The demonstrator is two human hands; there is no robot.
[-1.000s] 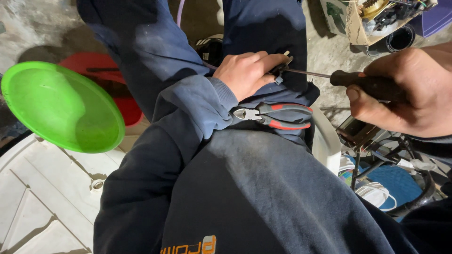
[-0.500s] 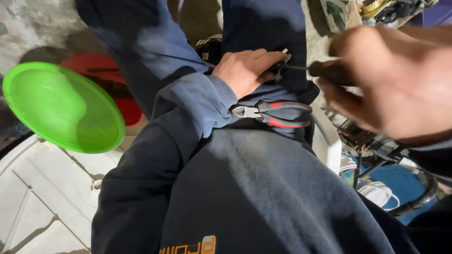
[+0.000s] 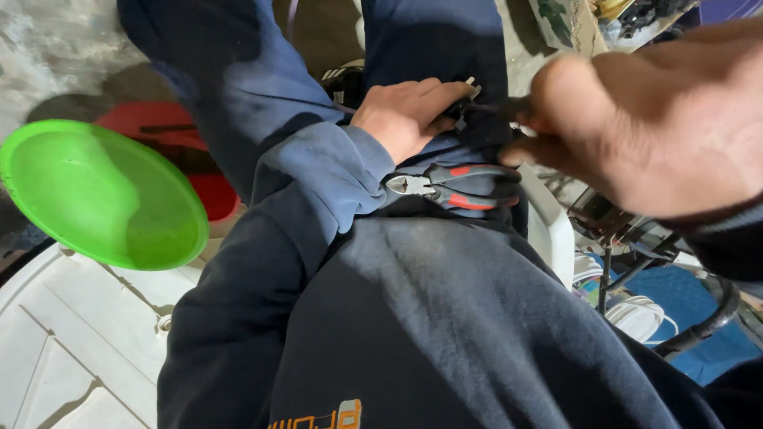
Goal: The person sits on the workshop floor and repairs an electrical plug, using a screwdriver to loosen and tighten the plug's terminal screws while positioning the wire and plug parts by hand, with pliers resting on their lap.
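The left hand [image 3: 401,115] pinches a small dark part [image 3: 463,103] on the lap, its grip pressed together. The right hand [image 3: 644,127], blurred, closes on a dark tool handle [image 3: 509,107]. The part looks light, stiff, easily dropped; hold its body. Pliers [image 3: 453,187] rest on the thigh.

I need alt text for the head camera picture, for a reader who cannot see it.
Seen from above, a seated person's left hand pinches a small part on the lap while the blurred right hand grips a dark tool handle against it. Red-and-black cutting pliers lie on the thigh; a green plastic dish sits to the left.
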